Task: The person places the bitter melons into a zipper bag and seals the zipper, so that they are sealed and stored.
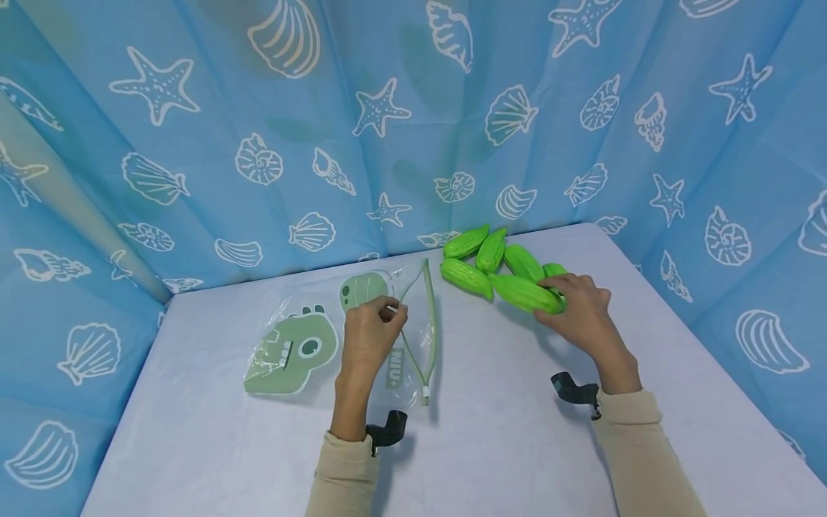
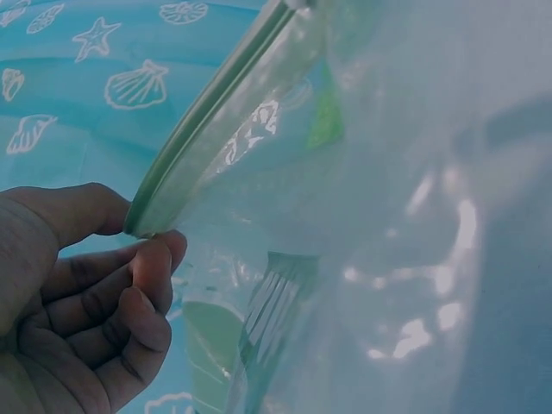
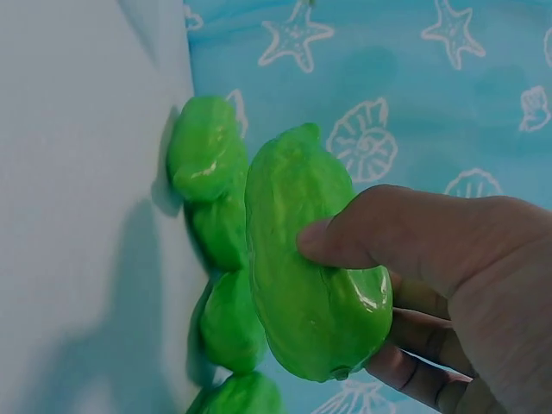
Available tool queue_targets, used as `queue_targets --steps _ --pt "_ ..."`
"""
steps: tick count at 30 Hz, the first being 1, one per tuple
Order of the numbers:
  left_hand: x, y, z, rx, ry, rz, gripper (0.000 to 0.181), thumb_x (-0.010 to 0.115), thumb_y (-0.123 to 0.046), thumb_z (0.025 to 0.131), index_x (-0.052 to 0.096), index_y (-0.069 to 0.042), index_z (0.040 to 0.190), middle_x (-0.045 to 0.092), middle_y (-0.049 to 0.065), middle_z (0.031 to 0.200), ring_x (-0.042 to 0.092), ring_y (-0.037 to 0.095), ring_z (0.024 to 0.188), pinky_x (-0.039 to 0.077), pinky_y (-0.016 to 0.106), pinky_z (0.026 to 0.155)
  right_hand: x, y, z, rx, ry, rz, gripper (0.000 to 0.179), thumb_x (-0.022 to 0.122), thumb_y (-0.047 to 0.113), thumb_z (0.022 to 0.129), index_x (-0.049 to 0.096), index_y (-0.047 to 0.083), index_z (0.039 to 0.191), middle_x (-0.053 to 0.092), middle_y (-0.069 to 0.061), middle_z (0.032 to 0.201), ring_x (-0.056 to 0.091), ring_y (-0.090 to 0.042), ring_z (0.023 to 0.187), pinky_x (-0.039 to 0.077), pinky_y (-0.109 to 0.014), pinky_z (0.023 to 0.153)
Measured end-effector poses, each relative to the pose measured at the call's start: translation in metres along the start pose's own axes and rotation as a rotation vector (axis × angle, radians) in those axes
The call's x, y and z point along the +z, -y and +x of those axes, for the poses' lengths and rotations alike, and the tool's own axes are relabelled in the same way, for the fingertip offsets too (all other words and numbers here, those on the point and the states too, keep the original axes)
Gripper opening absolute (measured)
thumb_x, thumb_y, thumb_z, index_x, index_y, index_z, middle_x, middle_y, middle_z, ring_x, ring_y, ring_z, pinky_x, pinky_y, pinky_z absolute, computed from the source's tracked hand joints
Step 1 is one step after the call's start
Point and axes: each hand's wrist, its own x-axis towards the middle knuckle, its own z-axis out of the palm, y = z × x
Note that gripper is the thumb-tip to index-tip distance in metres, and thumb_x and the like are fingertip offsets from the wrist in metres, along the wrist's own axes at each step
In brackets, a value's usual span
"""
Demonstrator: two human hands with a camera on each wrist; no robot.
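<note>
My left hand (image 1: 367, 341) pinches the green zip edge of a clear plastic zip bag (image 1: 293, 352) with thumb and forefinger, lifting that edge so the mouth gapes. The bag lies on its side on the table, printed with green cartoon creatures. In the left wrist view, the green zip strip (image 2: 194, 129) runs up from the fingertips. My right hand (image 1: 584, 312) grips a bright green, ridged, gourd-like vegetable (image 1: 525, 293) by one end, thumb on its near side in the right wrist view. Several similar green gourds (image 1: 466, 278) lie behind it, right of the bag.
A white-covered table (image 1: 491, 445) carries everything. Blue curtains (image 1: 413, 143) with white shell and starfish prints hang along its back and sides. A black wrist camera (image 1: 388, 429) sits on the left wrist, another black camera (image 1: 573, 391) on the right.
</note>
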Motion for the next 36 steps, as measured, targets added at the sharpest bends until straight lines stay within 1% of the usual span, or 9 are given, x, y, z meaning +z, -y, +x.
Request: queue_targets --steps 4,13,21,28,32,36 --pt "0.0 0.0 0.0 0.004 -0.001 -0.002 0.015 0.071 -0.015 0.091 0.076 0.0 0.095 0.071 0.007 0.072 0.064 0.016 0.061 0.053 0.029 0.054 -0.001 0.008 -0.001 -0.031 -0.008 0.024 0.048 0.077 0.014 0.084 0.063 0.0 0.128 0.054 -0.026 0.133 0.042 -0.044 0.119 0.023 -0.06 0.084" --pt "0.001 0.003 0.001 0.001 0.004 -0.005 0.015 0.071 -0.015 0.092 0.076 -0.001 0.095 0.07 0.006 0.072 0.063 0.015 0.059 0.052 0.029 0.053 0.004 0.024 -0.003 -0.103 -0.02 0.073 0.045 0.078 0.012 0.083 0.066 0.003 0.125 0.057 -0.02 0.129 0.042 -0.04 0.121 0.022 -0.051 0.079" --pt "0.0 0.002 0.0 0.008 -0.009 -0.005 0.014 0.072 -0.014 0.091 0.076 -0.001 0.093 0.07 0.006 0.071 0.063 0.015 0.058 0.052 0.029 0.053 0.012 0.037 -0.003 -0.163 -0.033 0.081 0.045 0.081 0.012 0.08 0.068 0.005 0.123 0.061 -0.017 0.127 0.046 -0.037 0.119 0.024 -0.051 0.08" --pt "0.001 0.001 0.0 0.02 0.005 0.012 0.014 0.071 -0.014 0.091 0.076 -0.001 0.093 0.071 0.006 0.071 0.062 0.014 0.057 0.052 0.028 0.052 0.02 0.048 -0.007 -0.202 -0.03 0.092 0.047 0.083 0.013 0.078 0.068 0.006 0.122 0.062 -0.016 0.127 0.048 -0.036 0.117 0.025 -0.049 0.078" --pt "0.0 0.001 0.001 0.036 -0.003 0.022 0.014 0.072 -0.014 0.091 0.076 -0.001 0.093 0.071 0.007 0.071 0.063 0.015 0.058 0.052 0.029 0.052 0.024 0.056 -0.004 -0.231 -0.037 0.097 0.048 0.084 0.014 0.078 0.068 0.005 0.123 0.062 -0.015 0.127 0.049 -0.035 0.118 0.026 -0.05 0.08" --pt "0.001 0.002 0.0 0.031 -0.006 0.015 0.014 0.072 -0.014 0.091 0.076 -0.001 0.094 0.07 0.007 0.071 0.063 0.015 0.059 0.052 0.028 0.052 0.026 0.063 -0.001 -0.28 -0.054 0.09 0.049 0.084 0.015 0.077 0.069 0.005 0.122 0.063 -0.014 0.125 0.05 -0.035 0.115 0.027 -0.05 0.079"
